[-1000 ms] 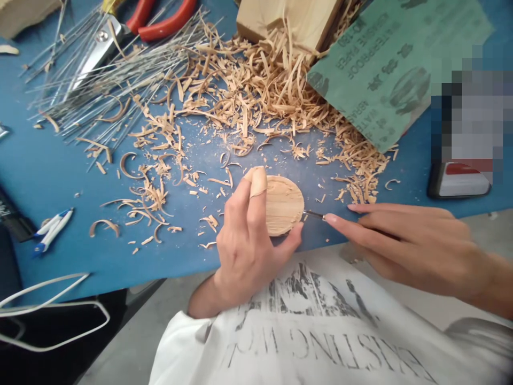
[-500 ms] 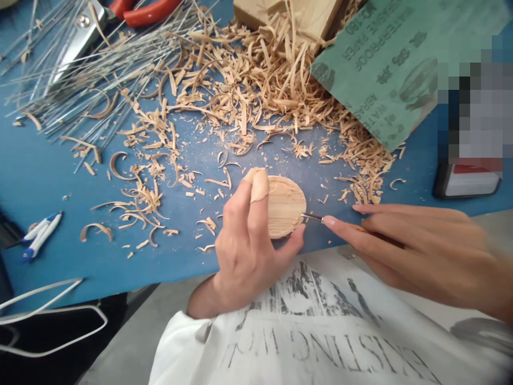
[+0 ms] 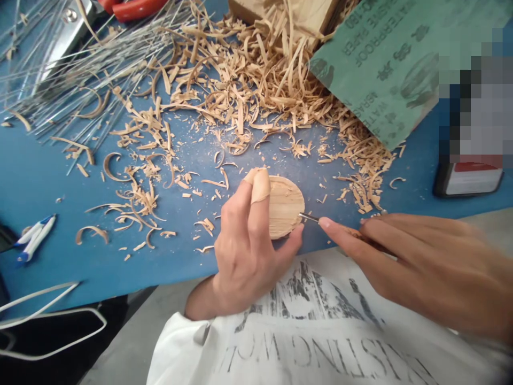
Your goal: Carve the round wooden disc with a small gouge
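A round wooden disc (image 3: 285,206) lies near the front edge of the blue mat (image 3: 48,176). My left hand (image 3: 246,246) grips the disc, with a bandaged fingertip on its top and the thumb at its lower right edge. My right hand (image 3: 417,256) is closed round a carving tool (image 3: 310,217). The tool's thin metal tip touches the disc's right edge, just above my left thumb. Most of the handle is hidden under my fingers.
Wood shavings (image 3: 256,91) cover the mat behind the disc. A green sandpaper sheet (image 3: 380,64) lies at the back right, a wooden block (image 3: 304,13) behind the shavings. Thin metal rods (image 3: 72,75) and red-handled shears (image 3: 132,6) lie at the back left. A blue-white clipper (image 3: 34,238) and white cable (image 3: 48,310) are at left.
The view has shifted a little, so the back of the mat sits higher in frame. My right hand has edged left with the tool. My left hand keeps its grip on the disc.
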The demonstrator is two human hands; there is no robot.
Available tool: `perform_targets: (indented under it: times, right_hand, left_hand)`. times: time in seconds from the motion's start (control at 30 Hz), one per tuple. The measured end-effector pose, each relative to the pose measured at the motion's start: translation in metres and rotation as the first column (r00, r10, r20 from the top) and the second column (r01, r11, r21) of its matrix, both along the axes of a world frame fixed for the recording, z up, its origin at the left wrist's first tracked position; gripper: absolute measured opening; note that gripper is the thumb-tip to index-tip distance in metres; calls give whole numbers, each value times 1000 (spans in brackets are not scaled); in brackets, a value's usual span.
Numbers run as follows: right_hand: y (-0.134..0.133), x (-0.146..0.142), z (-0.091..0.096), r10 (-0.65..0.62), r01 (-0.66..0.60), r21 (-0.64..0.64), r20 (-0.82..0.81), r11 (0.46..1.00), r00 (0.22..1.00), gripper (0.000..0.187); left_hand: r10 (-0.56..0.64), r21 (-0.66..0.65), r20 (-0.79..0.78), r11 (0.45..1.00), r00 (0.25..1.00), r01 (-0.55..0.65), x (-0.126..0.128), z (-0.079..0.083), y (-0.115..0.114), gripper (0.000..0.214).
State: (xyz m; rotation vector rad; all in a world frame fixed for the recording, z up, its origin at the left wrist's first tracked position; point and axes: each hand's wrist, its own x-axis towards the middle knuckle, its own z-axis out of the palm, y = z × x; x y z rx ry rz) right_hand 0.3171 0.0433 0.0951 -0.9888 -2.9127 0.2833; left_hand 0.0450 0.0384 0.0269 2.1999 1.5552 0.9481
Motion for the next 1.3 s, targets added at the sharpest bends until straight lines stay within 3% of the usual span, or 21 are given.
perform_targets:
  times: [0.2, 0.37, 0.43, 0.57, 0.73, 0.8, 0.87, 0.93, 1.03, 1.3]
  right_hand:
    - [16, 2, -11, 64, -59, 43, -105, 997, 992, 48]
    - [21, 3, -14, 147, -140, 101, -60, 985, 987, 48]
    - [22, 5, -16, 234, -224, 213, -27, 951, 972, 43]
    - [29, 9, -26, 347, -346, 436, 79, 831, 934, 33]
    - [26, 19, -33, 350, -332, 500, 61, 800, 935, 44]
    - [16, 26, -32, 318, -307, 453, 54, 837, 947, 45]
    - [5, 31, -30, 214, -205, 293, 2, 934, 977, 52]
    - [-5, 33, -30, 77, -68, 118, -77, 991, 994, 57]
    - [-11, 26, -32, -35, 37, 16, -144, 999, 989, 55]
    - [-3, 9, -28, -62, 65, 15, -167, 998, 984, 44]
  left_hand:
    - [42, -10, -22, 999, 999, -42, -3, 3, 1, 101]
    - [40, -34, -28, 999, 999, -40, -4, 5, 0, 100]
    - [75, -48, -28, 996, 997, -76, -3, 5, 0, 100]
    - [77, -23, -5, 997, 997, -77, -3, 2, -1, 100]
    - [78, -5, -7, 997, 997, -78, -1, 1, -1, 101]
    - [68, 3, -12, 998, 998, -68, -1, 0, -1, 103]
    - [62, 2, -18, 998, 998, -62, -2, 0, -2, 105]
    - [64, -3, -21, 998, 998, -64, -2, -1, -2, 106]
    - [72, -5, -29, 997, 997, -72, -2, -1, -2, 106]
    - [70, -2, -33, 998, 997, -70, -2, -1, -3, 110]
